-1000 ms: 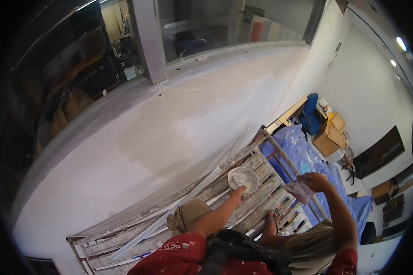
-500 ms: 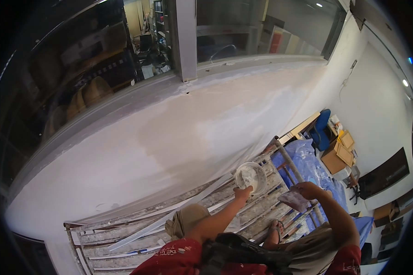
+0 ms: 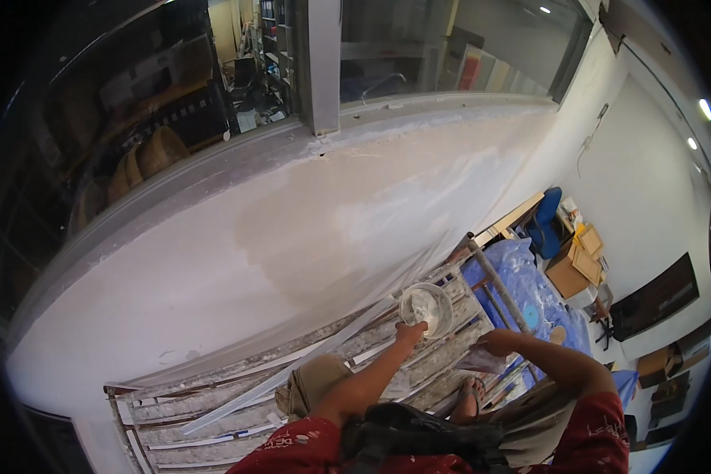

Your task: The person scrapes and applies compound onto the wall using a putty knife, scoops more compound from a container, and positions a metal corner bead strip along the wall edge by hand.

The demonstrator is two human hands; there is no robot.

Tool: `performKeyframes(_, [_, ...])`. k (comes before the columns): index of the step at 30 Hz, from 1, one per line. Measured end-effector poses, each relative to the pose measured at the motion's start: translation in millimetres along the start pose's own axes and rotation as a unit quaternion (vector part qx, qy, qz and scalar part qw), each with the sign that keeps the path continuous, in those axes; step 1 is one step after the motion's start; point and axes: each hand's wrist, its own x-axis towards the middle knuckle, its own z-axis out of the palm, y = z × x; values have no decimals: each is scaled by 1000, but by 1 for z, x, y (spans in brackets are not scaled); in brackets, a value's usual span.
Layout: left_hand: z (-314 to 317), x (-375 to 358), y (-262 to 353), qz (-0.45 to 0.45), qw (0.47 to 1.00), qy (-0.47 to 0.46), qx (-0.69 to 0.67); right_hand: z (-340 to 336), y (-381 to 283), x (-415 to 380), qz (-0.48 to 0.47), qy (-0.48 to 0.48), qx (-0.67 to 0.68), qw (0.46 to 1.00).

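My left hand (image 3: pixel 410 333) grips the near side of a round, clear plastic tub (image 3: pixel 448 314), thumb over the rim. White paste (image 3: pixel 423 305) coats the tub's inside. To the right of it, my right hand (image 3: pixel 498 343) is closed around a wide, flat scraper (image 3: pixel 480 362), smeared with pale residue. The scraper is apart from the tub and lower than its rim in view; the handle is hidden by my fingers. Ahead is a wall (image 3: pixel 292 237) with beige and whiter coated patches.
I am on a scaffold platform of stained planks (image 3: pixel 213 411), with a metal rail (image 3: pixel 502 288) at its right. A long pale straight strip (image 3: pixel 292 367) lies across the planks. Beyond are blue plastic sheeting (image 3: pixel 509 265), a blue chair (image 3: pixel 543 221) and cardboard boxes (image 3: pixel 570 272). Windows top the wall.
My right hand has moved left with the scraper, closer to the tub, and the blade has tilted to a flatter angle. My left hand still holds the tub in nearly the same place.
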Motion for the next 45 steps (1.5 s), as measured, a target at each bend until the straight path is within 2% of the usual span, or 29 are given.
performKeyframes(2, [-5, -6, -2, 19, 999, -13, 36, 41, 52, 25, 62, 31, 38, 997])
performKeyframes(6, [0, 55, -60, 109, 987, -21, 117, 61, 77, 33, 70, 38, 30, 996])
performKeyframes(9, [0, 58, -66, 5, 977, -136, 166, 32, 51, 16, 71, 28, 16, 997])
performKeyframes(11, [-5, 18, -42, 2, 953, -180, 245, 16, 28, -4, 43, 14, -18, 999])
performKeyframes(13, [-5, -5, -36, -37, 939, -208, 271, 57, 72, 3, 27, 55, 21, 998])
performKeyframes(14, [-3, -4, -42, -66, 940, -209, 260, 44, 66, -3, 44, 10, -1, 999])
performKeyframes(15, [-1, 0, -52, -91, 941, -208, 250, 48, 71, -6, 114, 15, 69, 991])
performKeyframes(16, [2, 10, -64, -71, 938, -192, 281, 36, 60, -16, 133, 55, 84, 986])
performKeyframes(17, [5, 25, -76, -47, 933, -174, 312, 26, 52, -25, 140, 43, 14, 989])
performKeyframes(21, [11, 15, -64, -20, 902, -145, 406, 37, 85, -54, 106, 198, 144, 964])
performKeyframes(23, [8, 12, -60, 46, 864, -130, 483, 7, 65, -79, 233, 150, 124, 953])
performKeyframes(24, [10, 1, -54, 61, 855, -103, 504, 10, 79, -94, 143, 198, 83, 966])
performKeyframes(27, [13, -29, -9, 128, 825, -88, 543, 21, 121, -140, 193, 290, 144, 926])
performKeyframes(28, [15, -37, 12, 150, 815, -95, 552, 20, 123, -161, 254, 317, 204, 891])
performKeyframes(29, [12, -39, 36, 179, 837, -107, 507, 21, 118, -178, 261, 358, 227, 867])
performKeyframes(30, [1, -36, 59, 202, 855, -122, 461, 27, 118, -195, 278, 382, 157, 867])
performKeyframes(31, [-19, -26, 76, 383, 848, -133, 341, 46, 125, -206, 312, 409, 171, 840])
performKeyframes(32, [-47, -35, 107, 373, 858, -122, 331, 65, 122, -213, 360, 378, 171, 836])
performKeyframes(33, [-80, -48, 123, 383, 874, -55, 293, 82, 121, -220, 404, 347, 166, 830])
performKeyframes(35, [-151, -58, 140, 395, 895, 33, 203, 160, 126, -218, 385, 286, 83, 874])
performKeyframes(36, [-193, -56, 135, 354, 889, 97, 275, 193, 121, -215, 381, 257, 61, 886])
performKeyframes(37, [-241, -31, 109, 346, 843, 195, 363, 223, 109, -202, 385, 234, 56, 891])
performKeyframes(38, [-277, -24, 80, 279, 829, 261, 408, 255, 96, -186, 389, 223, 58, 892])
performKeyframes(39, [-307, -29, 50, 200, 826, 269, 454, 284, 82, -165, 386, 228, 58, 892])
performKeyframes(41, [-352, -38, -24, 125, 798, 232, 541, 324, 40, -103, 368, 280, 44, 886])
performKeyframes(42, [-403, -2, -101, 178, 753, 192, 604, 325, 12, -65, 355, 321, 34, 877])
performKeyframes(43, [-403, -22, -121, 193, 743, 192, 612, 332, -8, -26, 343, 366, 20, 865])
performKeyframes(44, [-376, -72, -112, 102, 748, 192, 627, 326, -26, 10, 335, 401, 16, 852])
performKeyframes(45, [-383, -78, -134, 150, 742, 201, 622, 313, -43, 41, 328, 436, 12, 838])
